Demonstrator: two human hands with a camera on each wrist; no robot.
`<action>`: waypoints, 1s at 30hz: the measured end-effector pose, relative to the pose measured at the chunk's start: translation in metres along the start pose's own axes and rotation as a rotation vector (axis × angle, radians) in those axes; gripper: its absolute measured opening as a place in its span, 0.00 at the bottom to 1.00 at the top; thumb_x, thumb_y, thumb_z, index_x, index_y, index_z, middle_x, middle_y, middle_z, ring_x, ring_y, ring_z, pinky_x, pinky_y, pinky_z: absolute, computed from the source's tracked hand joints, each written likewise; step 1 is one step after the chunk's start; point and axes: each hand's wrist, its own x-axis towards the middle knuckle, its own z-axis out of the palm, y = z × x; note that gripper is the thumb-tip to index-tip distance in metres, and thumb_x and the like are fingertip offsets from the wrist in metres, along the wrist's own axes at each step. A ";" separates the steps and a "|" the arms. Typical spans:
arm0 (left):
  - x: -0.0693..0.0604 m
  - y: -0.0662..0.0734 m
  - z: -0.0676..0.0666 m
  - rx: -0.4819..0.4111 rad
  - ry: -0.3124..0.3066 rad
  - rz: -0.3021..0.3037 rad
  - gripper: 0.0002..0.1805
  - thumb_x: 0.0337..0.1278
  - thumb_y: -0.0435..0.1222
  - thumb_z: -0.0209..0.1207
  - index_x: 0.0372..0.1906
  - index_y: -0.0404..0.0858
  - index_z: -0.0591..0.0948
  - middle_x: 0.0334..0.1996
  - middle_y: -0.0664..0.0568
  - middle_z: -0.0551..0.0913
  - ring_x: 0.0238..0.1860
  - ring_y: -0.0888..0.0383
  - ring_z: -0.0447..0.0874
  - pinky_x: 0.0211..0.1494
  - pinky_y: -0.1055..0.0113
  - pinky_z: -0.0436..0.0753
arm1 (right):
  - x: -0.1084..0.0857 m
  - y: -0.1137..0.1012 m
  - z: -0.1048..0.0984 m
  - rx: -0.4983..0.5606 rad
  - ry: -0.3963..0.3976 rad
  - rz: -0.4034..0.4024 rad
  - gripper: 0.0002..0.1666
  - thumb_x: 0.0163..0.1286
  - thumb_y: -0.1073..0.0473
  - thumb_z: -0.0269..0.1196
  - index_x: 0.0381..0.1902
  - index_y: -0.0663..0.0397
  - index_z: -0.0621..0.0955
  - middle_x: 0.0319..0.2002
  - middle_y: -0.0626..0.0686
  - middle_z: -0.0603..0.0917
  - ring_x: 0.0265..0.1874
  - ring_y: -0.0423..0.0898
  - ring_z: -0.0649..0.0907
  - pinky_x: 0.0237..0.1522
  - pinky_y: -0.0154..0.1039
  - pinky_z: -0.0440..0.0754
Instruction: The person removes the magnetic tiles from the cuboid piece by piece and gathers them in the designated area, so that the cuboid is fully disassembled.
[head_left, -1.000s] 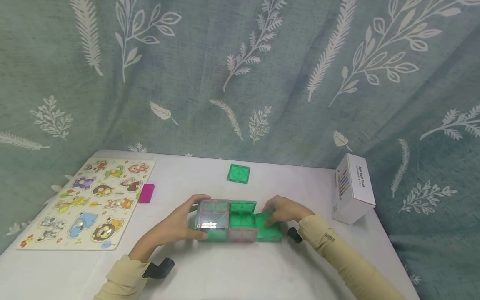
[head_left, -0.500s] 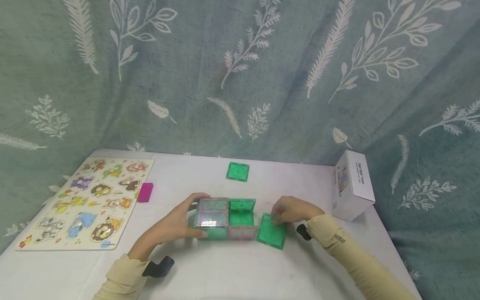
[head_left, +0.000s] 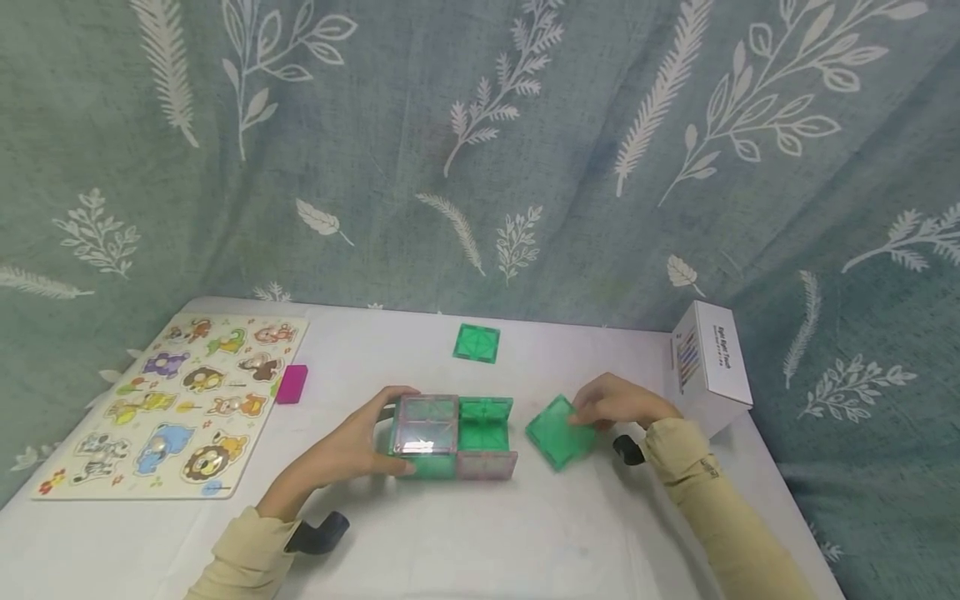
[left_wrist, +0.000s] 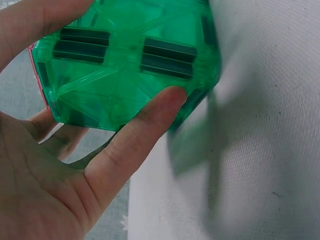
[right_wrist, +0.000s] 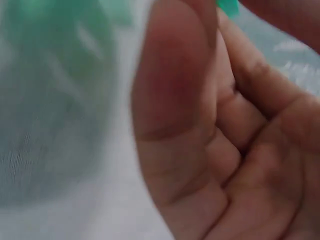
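On the table stands a box-like structure [head_left: 426, 425] of square magnetic tiles, translucent green and pale pink. My left hand [head_left: 352, 446] grips its left end, with the thumb on the front side and fingers behind. The left wrist view shows that thumb pressed along a green tile face [left_wrist: 115, 65]. To the right, the structure has an open-topped bay [head_left: 483, 433] with green and pink walls. My right hand [head_left: 618, 402] pinches a loose green square tile [head_left: 558, 433] by its right corner, apart from the structure. In the right wrist view the curled fingers [right_wrist: 175, 75] hide most of the tile.
Another green tile [head_left: 477, 343] lies flat at the back of the table. An animal peg puzzle board [head_left: 168, 408] occupies the left side, with a magenta block [head_left: 292, 384] beside it. A white box [head_left: 708, 367] stands at the back right, before a patterned curtain [head_left: 480, 167].
My right hand has drawn the green tile off the structure's right end, moved it rightward and turned it cornerwise. My left hand has kept its grip on the structure.
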 end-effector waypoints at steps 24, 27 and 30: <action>-0.001 0.001 0.000 -0.005 0.007 -0.016 0.54 0.35 0.43 0.79 0.71 0.50 0.63 0.74 0.43 0.68 0.77 0.30 0.56 0.71 0.23 0.57 | 0.088 -0.003 0.005 0.304 0.527 0.143 0.35 0.69 0.54 0.66 0.71 0.54 0.71 0.22 0.45 0.79 0.17 0.37 0.76 0.26 0.29 0.76; -0.001 0.001 0.000 -0.001 0.010 -0.017 0.54 0.34 0.43 0.79 0.72 0.50 0.63 0.74 0.43 0.68 0.77 0.30 0.56 0.71 0.23 0.57 | 0.095 -0.003 0.006 0.289 0.528 0.154 0.34 0.70 0.53 0.65 0.72 0.54 0.71 0.20 0.45 0.79 0.17 0.37 0.76 0.26 0.29 0.76; -0.001 0.001 0.000 0.002 0.013 -0.016 0.54 0.34 0.43 0.79 0.72 0.50 0.63 0.74 0.44 0.68 0.77 0.30 0.56 0.71 0.24 0.57 | 0.099 -0.006 0.006 0.268 0.530 0.157 0.35 0.70 0.53 0.65 0.72 0.54 0.71 0.19 0.45 0.79 0.16 0.37 0.77 0.26 0.29 0.75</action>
